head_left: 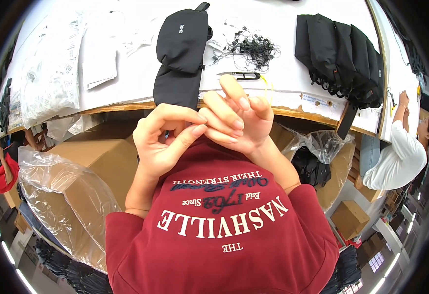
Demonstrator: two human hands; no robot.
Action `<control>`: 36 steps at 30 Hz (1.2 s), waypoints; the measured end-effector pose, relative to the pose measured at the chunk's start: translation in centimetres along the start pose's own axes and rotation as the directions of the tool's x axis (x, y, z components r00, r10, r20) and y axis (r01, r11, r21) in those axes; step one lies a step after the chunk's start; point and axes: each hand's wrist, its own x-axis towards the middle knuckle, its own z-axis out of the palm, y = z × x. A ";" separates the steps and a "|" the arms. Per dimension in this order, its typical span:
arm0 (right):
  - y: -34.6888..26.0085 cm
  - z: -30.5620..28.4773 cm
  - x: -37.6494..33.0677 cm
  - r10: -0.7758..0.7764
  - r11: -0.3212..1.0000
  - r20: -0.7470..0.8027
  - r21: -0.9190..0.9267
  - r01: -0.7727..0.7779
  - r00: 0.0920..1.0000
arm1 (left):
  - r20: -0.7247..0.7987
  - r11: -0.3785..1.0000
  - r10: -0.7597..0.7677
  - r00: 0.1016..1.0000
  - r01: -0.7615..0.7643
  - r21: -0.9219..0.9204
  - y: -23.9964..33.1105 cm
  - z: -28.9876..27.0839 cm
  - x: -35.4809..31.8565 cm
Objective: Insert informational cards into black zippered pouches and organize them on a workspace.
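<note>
Both my hands are raised in front of my chest, close together above the table's near edge. The thumb and index finger of my left hand (163, 139) form a pinch beside the right fingers; whether anything small is between them is too hard to see. My right hand (244, 117) has its palm partly showing, with the index finger lifted, the thumb apart and the other fingers loosely bent toward the left hand. Just beyond them a black fabric bag (182, 44) lies on the white table (136, 88), its lower end reaching the edge.
On the table are tangled black tag strings (258, 51), a black cutter (241, 76) with a yellow cord, white paper sheets (99, 68), plastic bags (50, 73) and a row of black bags (334, 49). Plastic-lined cartons (72, 196) flank me. A person (395, 157) stands right.
</note>
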 end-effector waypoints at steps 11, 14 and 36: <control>0.1 0.0 0.0 -0.040 0.997 0.028 -0.061 0.042 0.999 | -0.004 0.999 -0.041 0.999 0.041 -0.003 0.0 -0.1 -0.1; 0.1 0.2 0.0 -0.050 0.989 -0.014 -0.139 0.048 0.999 | 0.003 0.997 -0.071 0.997 0.071 0.010 -0.2 -0.1 0.0; -1.1 -4.6 -1.8 -0.166 0.368 -0.696 -0.701 -0.610 0.699 | 0.434 0.998 -0.047 0.900 0.027 0.052 2.3 -1.1 1.3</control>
